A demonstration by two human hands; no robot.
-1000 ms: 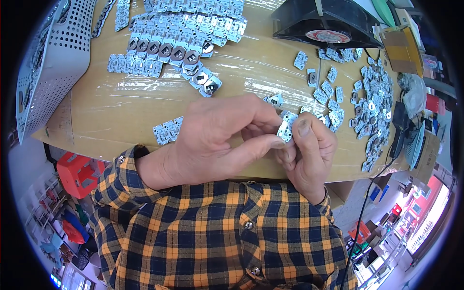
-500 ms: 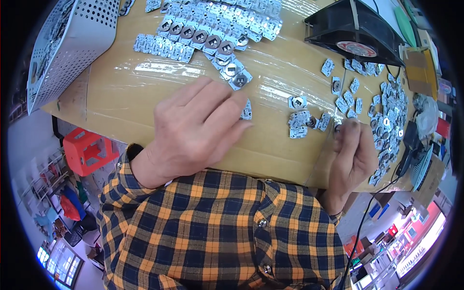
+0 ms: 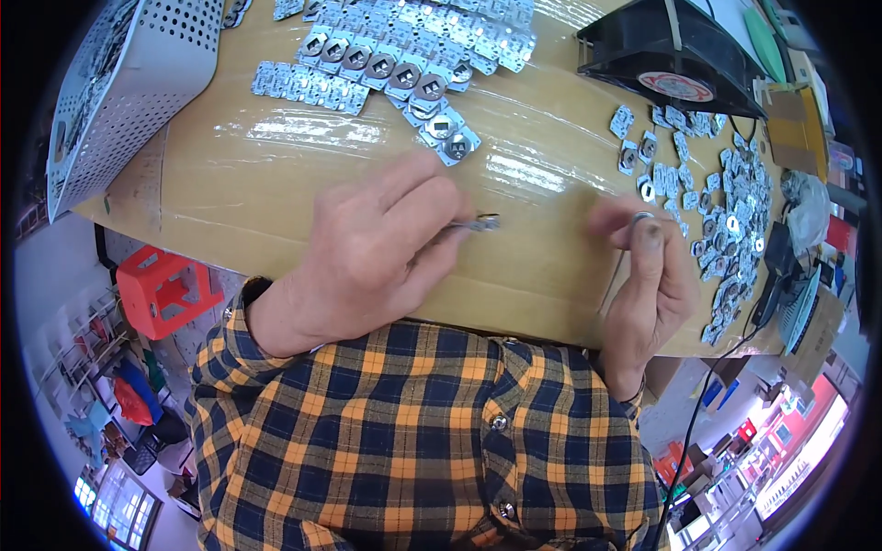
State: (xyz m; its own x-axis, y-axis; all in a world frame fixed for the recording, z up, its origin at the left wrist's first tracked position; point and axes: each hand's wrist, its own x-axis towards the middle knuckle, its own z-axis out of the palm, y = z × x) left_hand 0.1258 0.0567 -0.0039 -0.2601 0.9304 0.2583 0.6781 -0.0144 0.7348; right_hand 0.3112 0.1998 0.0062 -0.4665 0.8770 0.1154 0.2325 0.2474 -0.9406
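Observation:
My left hand (image 3: 381, 248) is closed in a pinch on a small silver metal plate (image 3: 483, 222), which sticks out past the fingertips above the tabletop. Farther right, my right hand (image 3: 648, 266) has its thumb and fingers bent together round a small round silver piece (image 3: 641, 217); the fingers are partly blurred. Beyond my left hand lies a short line of metal plates with round discs (image 3: 457, 147). It leads up to rows of similar plates (image 3: 404, 78) laid edge to edge.
A loose heap of small metal parts (image 3: 735, 234) spreads along the table's right side. A black fan (image 3: 666, 55) stands at the back right. At the far left is a white perforated basket (image 3: 161, 92) holding metal parts. A red stool (image 3: 165, 289) stands below the table edge.
The small cluster of parts between my hands has left its spot, and more parts lie by the right heap. My right hand has moved slightly left. The plate in my left hand now sticks out.

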